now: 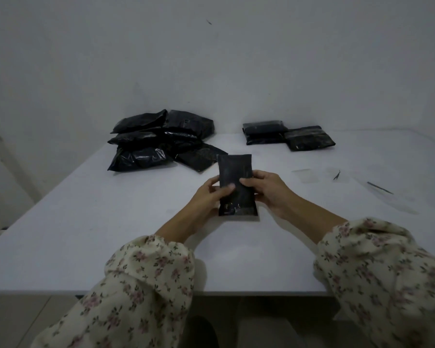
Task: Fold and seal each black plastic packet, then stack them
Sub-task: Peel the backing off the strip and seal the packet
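I hold one black plastic packet (236, 172) upright over the middle of the white table (111, 222). My left hand (209, 197) grips its left edge with the thumb on its front. My right hand (269, 192) grips its right edge, thumb also on the front. A loose heap of several black packets (161, 139) lies at the back left. Two low stacks of folded packets sit at the back right, one (264, 131) nearer the wall and one (309, 138) to its right.
Clear plastic strips (309, 175) and thin dark slivers (379, 188) lie on the table to the right of my hands. A white wall (211, 59) stands right behind the table. The table's near edge (236, 292) runs just past my floral sleeves.
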`<action>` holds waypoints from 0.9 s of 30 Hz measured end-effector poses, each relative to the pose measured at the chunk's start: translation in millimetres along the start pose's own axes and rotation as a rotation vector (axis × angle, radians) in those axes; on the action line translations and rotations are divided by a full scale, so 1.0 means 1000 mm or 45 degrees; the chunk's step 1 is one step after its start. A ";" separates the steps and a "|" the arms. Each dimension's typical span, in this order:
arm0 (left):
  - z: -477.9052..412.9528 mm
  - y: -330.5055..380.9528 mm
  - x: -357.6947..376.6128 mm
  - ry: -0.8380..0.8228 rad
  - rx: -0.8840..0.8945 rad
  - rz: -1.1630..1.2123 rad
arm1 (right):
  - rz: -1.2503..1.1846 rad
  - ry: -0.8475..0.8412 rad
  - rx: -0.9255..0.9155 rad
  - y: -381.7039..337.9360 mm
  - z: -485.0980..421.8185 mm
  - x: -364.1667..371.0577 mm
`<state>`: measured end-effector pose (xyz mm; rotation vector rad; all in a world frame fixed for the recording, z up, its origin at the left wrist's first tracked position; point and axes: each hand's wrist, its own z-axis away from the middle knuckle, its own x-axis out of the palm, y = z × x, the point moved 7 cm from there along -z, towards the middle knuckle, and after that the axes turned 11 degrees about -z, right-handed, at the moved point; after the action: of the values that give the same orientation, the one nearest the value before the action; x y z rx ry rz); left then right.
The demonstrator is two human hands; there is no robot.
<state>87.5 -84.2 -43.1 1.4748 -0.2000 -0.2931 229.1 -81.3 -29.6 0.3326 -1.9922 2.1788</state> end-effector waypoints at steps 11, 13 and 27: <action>-0.005 0.010 -0.005 0.009 0.046 0.041 | -0.020 -0.102 -0.069 -0.001 0.004 0.010; -0.003 0.012 -0.004 -0.015 0.056 0.014 | -0.021 -0.131 -0.091 -0.004 0.003 0.011; 0.003 0.011 -0.002 -0.080 0.071 0.020 | 0.065 -0.175 -0.268 -0.013 0.001 0.009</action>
<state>85.7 -85.8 -31.6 1.5200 -0.2722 -0.3232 224.4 -81.0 -14.5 0.4149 -2.3034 1.9987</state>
